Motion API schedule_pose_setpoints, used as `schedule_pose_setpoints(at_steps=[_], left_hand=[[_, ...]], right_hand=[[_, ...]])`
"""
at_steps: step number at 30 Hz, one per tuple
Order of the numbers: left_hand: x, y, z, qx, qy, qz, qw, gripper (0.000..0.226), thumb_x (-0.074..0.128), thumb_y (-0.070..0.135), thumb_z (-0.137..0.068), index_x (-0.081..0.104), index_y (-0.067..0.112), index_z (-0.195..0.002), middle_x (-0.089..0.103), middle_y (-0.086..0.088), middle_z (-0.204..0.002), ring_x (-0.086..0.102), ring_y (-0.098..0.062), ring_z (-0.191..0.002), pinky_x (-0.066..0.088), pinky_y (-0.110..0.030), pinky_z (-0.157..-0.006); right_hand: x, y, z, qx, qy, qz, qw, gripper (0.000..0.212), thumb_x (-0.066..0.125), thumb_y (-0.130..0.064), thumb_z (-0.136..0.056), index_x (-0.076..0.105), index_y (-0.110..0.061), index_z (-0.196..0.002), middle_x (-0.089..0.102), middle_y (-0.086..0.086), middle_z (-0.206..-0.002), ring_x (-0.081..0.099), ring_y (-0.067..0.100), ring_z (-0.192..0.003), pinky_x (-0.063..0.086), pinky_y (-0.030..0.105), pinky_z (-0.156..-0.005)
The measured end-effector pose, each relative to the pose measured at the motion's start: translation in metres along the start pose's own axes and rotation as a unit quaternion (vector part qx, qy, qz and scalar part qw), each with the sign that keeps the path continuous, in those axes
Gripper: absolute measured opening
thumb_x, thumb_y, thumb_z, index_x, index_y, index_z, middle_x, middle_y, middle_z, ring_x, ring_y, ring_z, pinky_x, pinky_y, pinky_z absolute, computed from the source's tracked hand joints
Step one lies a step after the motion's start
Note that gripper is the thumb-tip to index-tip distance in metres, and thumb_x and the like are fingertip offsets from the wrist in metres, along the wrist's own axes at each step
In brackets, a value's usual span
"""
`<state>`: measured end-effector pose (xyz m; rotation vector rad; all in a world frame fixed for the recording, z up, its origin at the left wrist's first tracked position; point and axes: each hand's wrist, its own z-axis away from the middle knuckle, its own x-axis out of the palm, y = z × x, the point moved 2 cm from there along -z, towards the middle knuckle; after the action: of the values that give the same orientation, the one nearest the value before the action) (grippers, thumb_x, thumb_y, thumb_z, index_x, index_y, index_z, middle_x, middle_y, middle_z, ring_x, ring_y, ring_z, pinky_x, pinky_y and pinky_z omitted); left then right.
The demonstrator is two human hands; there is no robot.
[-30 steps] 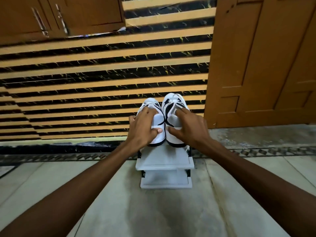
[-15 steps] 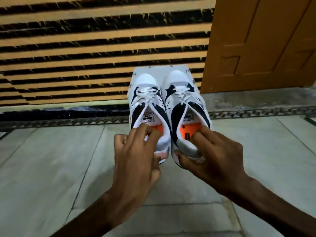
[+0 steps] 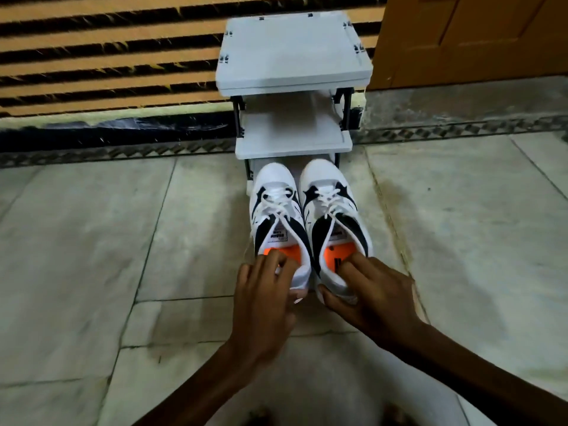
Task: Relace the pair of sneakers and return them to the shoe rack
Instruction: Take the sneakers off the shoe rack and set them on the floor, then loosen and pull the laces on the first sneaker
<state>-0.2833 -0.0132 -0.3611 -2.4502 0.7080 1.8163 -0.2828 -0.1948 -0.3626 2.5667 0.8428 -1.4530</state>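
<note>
Two white-and-black sneakers with white laces and orange insoles sit side by side, toes pointing at the bottom of the grey shoe rack point(image 3: 293, 52). My left hand point(image 3: 264, 305) grips the heel of the left sneaker point(image 3: 276, 216), fingers hooked inside the collar. The heel of the right sneaker point(image 3: 333, 210) is held the same way by my right hand point(image 3: 368, 293). Both toes are just under the lowest shelf point(image 3: 293, 142). Whether the soles touch the floor I cannot tell.
The rack stands against a wall of orange and black stripes point(image 3: 107, 56). A brown wooden door point(image 3: 476, 38) is right of it, above a grey step. Pale floor tiles point(image 3: 76, 241) spread around the shoes.
The sneakers have come off the rack's top shelf and down in front of its bottom tier. Both hands kept their grip on the heels. The camera tilted downward.
</note>
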Motion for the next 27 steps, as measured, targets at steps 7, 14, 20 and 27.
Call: schedule_pose_setpoints(at_steps=[7,14,20,27], left_hand=[[0.053,-0.015,-0.015,-0.013,-0.071,-0.011,0.997,0.044,0.076,0.033,-0.066,0.059,0.020,-0.104,0.057,0.002,-0.098,0.058,-0.023,-0.084,0.036,-0.031,-0.068],[0.076,-0.021,-0.009,-0.020,-0.090,-0.041,0.995,0.042,0.077,0.031,-0.065,0.056,0.019,-0.099,0.060,-0.003,-0.101,0.060,-0.027,-0.087,0.046,-0.036,-0.068],[0.076,-0.029,-0.014,-0.025,-0.094,-0.036,0.995,0.044,0.073,0.029,-0.068,0.053,0.019,-0.107,0.057,-0.004,-0.105,0.059,-0.027,-0.092,0.043,-0.034,-0.071],[0.076,-0.035,-0.014,-0.018,-0.076,-0.028,0.997,0.044,0.074,0.034,-0.068,0.048,0.023,-0.103,0.056,-0.001,-0.101,0.058,-0.026,-0.086,0.041,-0.034,-0.070]], right_hand=[[0.059,0.029,0.015,0.077,-0.129,0.020,0.988,0.040,0.061,-0.053,-0.083,0.063,-0.024,-0.109,0.066,-0.004,-0.102,0.066,0.021,-0.077,0.047,0.031,-0.051],[0.076,0.035,0.021,0.139,-0.158,0.019,0.977,0.037,0.061,-0.051,-0.082,0.061,-0.025,-0.109,0.064,-0.004,-0.105,0.063,0.021,-0.085,0.045,0.028,-0.056],[0.074,0.034,0.017,0.133,-0.167,0.031,0.976,0.037,0.060,-0.054,-0.083,0.060,-0.024,-0.105,0.064,-0.002,-0.101,0.064,0.022,-0.081,0.042,0.027,-0.054],[0.073,0.035,0.011,0.109,-0.204,0.043,0.972,0.040,0.061,-0.055,-0.081,0.060,-0.025,-0.107,0.065,-0.003,-0.103,0.066,0.022,-0.079,0.044,0.028,-0.051]])
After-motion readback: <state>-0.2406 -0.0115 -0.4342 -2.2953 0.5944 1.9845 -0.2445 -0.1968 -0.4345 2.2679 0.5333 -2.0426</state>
